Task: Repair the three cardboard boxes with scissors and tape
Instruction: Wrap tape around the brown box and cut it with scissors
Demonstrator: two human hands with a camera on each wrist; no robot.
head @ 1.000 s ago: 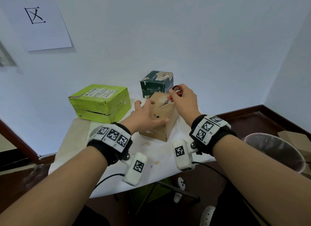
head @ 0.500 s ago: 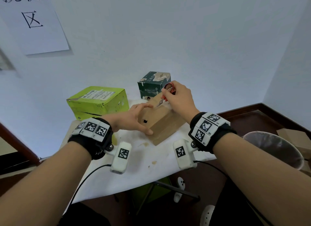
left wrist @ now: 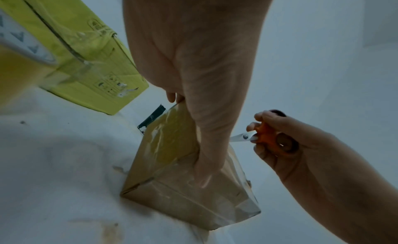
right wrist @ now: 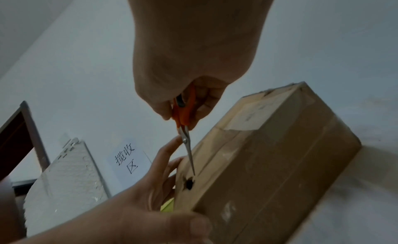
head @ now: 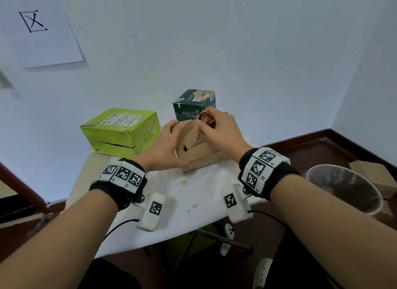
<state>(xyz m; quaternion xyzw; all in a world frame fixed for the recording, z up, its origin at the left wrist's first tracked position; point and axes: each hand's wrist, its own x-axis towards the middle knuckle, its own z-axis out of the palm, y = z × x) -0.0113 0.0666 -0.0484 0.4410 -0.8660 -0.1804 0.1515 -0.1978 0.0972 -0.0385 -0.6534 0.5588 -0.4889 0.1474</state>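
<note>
- Scissors [head: 203,127] with orange handles sit in your right hand [head: 221,133], fingers curled through and around the loops; the blades are together and point down at the brown cardboard box [head: 194,151].
- The blade tip comes right up to the top face of that box, just beside a dark, ragged hole [head: 185,148]; in the right wrist view the tip [right wrist: 193,172] sits at the upper edge of the hole [right wrist: 189,184].
- Your left hand [head: 165,147] grips the brown box from its left side: thumb along the near edge, fingers wrapped over the far edge, as the left wrist view shows with the hand [left wrist: 193,77] clamped on the box [left wrist: 189,188].
- The brown box stands on the white-covered table [head: 182,202], tipped up so that its holed face leans towards you; clear tape glints on its sides.
- The green box [head: 122,131] lies to the left, just beside your left hand, with a split along its front.
- The dark green box [head: 193,104] stands behind the brown one, against the wall.
- A bin [head: 343,187] with a clear liner stands on the floor to your right.
- A paper sign [head: 36,26] with printed characters hangs on the wall, upper left.
</note>
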